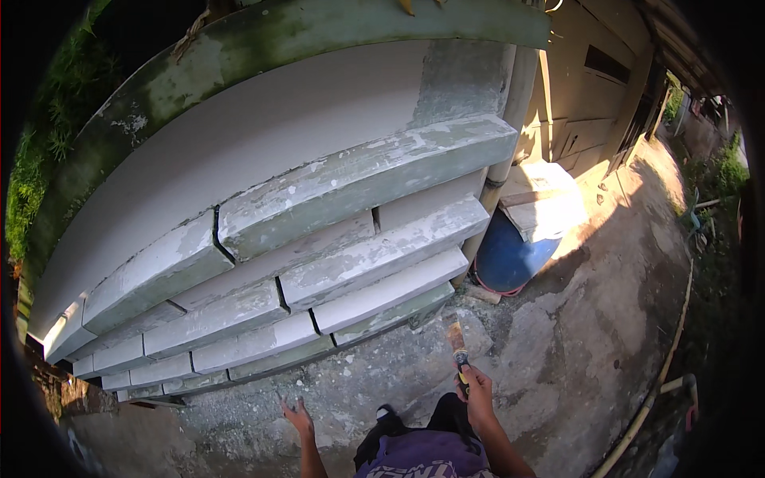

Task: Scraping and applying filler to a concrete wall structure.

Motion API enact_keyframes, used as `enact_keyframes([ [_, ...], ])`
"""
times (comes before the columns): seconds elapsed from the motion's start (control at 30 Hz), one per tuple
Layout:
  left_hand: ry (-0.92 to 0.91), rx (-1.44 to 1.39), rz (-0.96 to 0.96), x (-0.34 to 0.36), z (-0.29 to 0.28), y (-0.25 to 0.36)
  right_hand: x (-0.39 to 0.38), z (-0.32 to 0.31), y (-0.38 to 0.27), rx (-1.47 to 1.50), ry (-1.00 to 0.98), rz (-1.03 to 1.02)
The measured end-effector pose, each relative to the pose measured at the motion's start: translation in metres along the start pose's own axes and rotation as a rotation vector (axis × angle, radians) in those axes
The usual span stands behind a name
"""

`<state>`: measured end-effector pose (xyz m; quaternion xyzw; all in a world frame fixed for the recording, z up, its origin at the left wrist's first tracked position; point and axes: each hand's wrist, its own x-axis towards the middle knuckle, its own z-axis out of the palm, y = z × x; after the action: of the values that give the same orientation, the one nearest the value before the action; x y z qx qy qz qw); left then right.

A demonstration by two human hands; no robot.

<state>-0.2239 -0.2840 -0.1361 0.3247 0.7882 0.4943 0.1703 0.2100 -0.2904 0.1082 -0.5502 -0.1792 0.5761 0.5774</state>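
My right hand (478, 392) is closed round the dark handle of a scraper (457, 336), whose rusty brown blade points away from me toward the wall. My left hand (300, 417) hangs in the air with its fingers apart and nothing in them. In front of me stands a stepped block wall (374, 267) with dark gaps between its blocks. Its whitish and grey-green paint is patchy and flaking, most of all on the upper ledge (366, 183). Neither hand touches the wall.
Beside the wall's right end are an upright pipe (522, 111) and a blue barrel (510, 259) under a pale board (538, 199). A mossy green rim (263, 44) runs along the wall's top. Rough concrete ground (574, 358) stretches right, bordered by a long bamboo pole (665, 374).
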Motion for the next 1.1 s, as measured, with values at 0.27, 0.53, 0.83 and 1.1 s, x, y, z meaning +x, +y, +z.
enact_keyframes([
  [0.27,-0.154,-0.089,0.195,0.008,0.053,0.125,0.022,0.021,-0.042,-0.124,0.022,-0.268],
  [0.53,-0.195,0.048,0.459,-0.016,0.115,0.234,0.115,0.091,-0.218,-0.35,-0.022,-1.039],
  [0.83,-0.177,0.376,0.603,0.012,0.217,0.323,0.199,0.161,-0.341,-0.701,0.074,-1.496],
  [1.1,-0.007,0.403,0.677,0.009,0.223,0.321,0.22,0.173,-0.347,-0.759,0.164,-1.531],
])
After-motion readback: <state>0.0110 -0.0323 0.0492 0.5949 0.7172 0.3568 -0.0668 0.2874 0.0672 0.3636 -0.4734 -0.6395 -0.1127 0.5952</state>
